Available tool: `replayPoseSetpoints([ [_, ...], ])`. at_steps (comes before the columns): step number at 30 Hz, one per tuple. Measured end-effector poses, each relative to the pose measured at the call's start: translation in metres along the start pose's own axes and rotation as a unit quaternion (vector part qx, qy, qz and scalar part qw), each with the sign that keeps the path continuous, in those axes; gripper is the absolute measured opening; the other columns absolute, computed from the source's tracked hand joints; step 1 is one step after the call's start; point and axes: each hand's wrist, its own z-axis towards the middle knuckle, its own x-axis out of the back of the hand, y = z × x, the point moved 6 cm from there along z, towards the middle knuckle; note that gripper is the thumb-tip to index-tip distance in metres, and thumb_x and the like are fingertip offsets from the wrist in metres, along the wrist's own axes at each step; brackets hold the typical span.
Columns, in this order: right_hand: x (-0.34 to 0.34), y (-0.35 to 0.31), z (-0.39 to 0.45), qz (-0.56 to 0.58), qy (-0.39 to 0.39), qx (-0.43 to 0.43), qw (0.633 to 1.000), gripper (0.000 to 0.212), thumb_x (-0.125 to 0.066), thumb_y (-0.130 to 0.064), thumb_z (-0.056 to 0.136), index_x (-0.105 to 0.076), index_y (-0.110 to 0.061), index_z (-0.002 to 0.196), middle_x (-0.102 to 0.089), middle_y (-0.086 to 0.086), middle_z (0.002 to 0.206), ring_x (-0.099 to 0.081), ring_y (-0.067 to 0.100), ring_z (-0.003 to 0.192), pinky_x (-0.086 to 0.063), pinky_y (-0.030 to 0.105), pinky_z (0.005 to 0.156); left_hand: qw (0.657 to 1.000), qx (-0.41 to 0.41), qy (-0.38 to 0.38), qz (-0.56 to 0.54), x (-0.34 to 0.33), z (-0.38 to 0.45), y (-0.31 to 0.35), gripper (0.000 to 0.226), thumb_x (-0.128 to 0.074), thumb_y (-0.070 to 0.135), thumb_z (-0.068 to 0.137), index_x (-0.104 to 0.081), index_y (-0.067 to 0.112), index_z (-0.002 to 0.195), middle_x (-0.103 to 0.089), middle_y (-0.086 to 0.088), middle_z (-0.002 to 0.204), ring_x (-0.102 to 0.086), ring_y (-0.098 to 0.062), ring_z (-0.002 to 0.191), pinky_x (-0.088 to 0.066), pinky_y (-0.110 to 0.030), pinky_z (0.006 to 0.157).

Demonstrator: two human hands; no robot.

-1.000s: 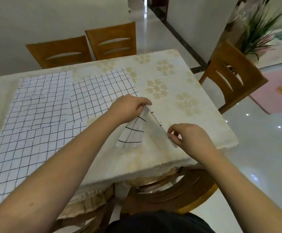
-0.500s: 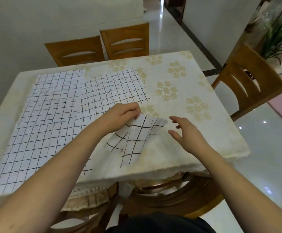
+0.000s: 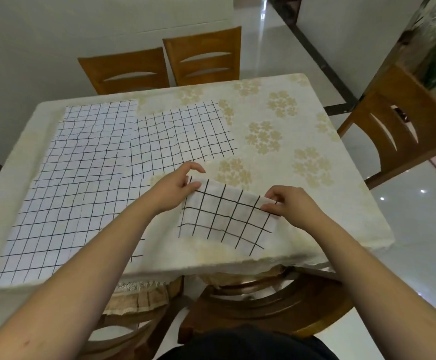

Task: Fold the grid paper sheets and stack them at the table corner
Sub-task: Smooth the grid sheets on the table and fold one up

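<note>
One folded grid sheet (image 3: 226, 216) lies near the table's (image 3: 341, 216) right front corner, long axis left to right. Left hand (image 3: 174, 188) pinches its far left corner, right hand (image 3: 289, 203) its far right corner. Three flat sheets (image 3: 87, 162) wait to the left.

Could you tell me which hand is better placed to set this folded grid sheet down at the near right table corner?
Right, probably. The right hand pinches the folded grid sheet on the corner's side; the left hand holds the opposite end.

4 grid sheets (image 3: 227, 216), 3 chairs (image 3: 204, 58), 2 hands (image 3: 171, 189).
</note>
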Motion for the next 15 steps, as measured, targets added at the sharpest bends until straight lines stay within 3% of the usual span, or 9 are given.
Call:
replayPoseSetpoints([
  [3,0.005,0.004,0.003,0.004,0.021,-0.01,1.0,0.018,-0.072,-0.035,0.085,-0.065,-0.021,0.094,-0.063,-0.006,0.084,-0.057,0.014,0.08,-0.042,0.028,0.064,0.999,0.032,-0.007,0.009,-0.012,0.005,-0.009,0.009,-0.047,0.033,0.1,-0.051,0.033,0.107,-0.052,-0.006,0.075,-0.056,-0.027,0.076,-0.048,-0.037,0.07],
  [6,0.007,0.005,0.003,0.013,0.025,-0.012,1.0,0.016,-0.068,-0.036,0.087,-0.062,-0.022,0.085,-0.065,-0.002,0.08,-0.056,0.015,0.07,-0.039,0.028,0.056,0.998,0.053,0.005,-0.025,-0.017,0.009,-0.014,0.009,-0.049,0.033,0.099,-0.057,0.029,0.098,-0.06,-0.004,0.08,-0.059,-0.02,0.075,-0.053,-0.045,0.083],
  [11,0.002,0.013,0.004,0.016,0.013,-0.04,0.999,0.019,-0.065,-0.041,0.089,-0.061,-0.022,0.088,-0.061,-0.004,0.083,-0.053,0.01,0.068,-0.035,0.026,0.054,0.996,0.059,0.033,-0.058,-0.022,0.013,-0.012,0.011,-0.053,0.034,0.097,-0.061,0.026,0.097,-0.059,-0.003,0.076,-0.06,-0.019,0.07,-0.056,-0.046,0.082],
  [15,-0.006,0.019,0.003,0.051,0.005,-0.054,0.997,0.017,-0.062,-0.035,0.092,-0.065,-0.021,0.1,-0.07,0.0,0.079,-0.067,0.013,0.067,-0.052,0.031,0.063,0.992,0.076,0.061,-0.074,-0.03,0.015,-0.012,0.011,-0.055,0.03,0.097,-0.062,0.025,0.103,-0.052,0.007,0.065,-0.053,-0.012,0.062,-0.051,-0.034,0.069],
])
